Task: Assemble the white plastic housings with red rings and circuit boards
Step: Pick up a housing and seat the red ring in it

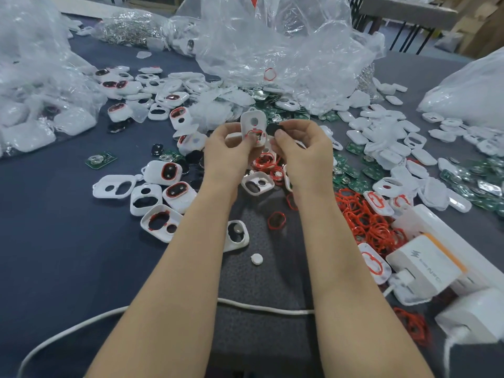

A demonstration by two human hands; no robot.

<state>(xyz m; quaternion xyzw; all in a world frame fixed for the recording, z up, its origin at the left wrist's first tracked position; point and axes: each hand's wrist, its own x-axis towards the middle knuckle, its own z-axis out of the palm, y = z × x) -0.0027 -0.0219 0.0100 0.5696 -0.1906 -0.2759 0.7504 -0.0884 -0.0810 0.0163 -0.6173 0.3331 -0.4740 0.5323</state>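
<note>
My left hand (229, 151) grips a white plastic housing (253, 121) held upright above the table, with a red ring (254, 133) seated around its lower opening. Beside it, my right hand (301, 148) pinches a small black oval piece (274, 129) just right of the housing. Loose red rings (365, 219) lie piled to the right. Green circuit boards (351, 177) are scattered beyond them, and one more circuit board (100, 159) lies at the left. Housings with rings fitted (170, 171) lie left of my forearms.
Clear plastic bags (272, 36) of parts rise at the back and left. White chargers (425, 266) and a power strip sit at the right edge, and a white cable (259, 308) runs under my forearms. A small white round cap (257, 259) lies between my arms.
</note>
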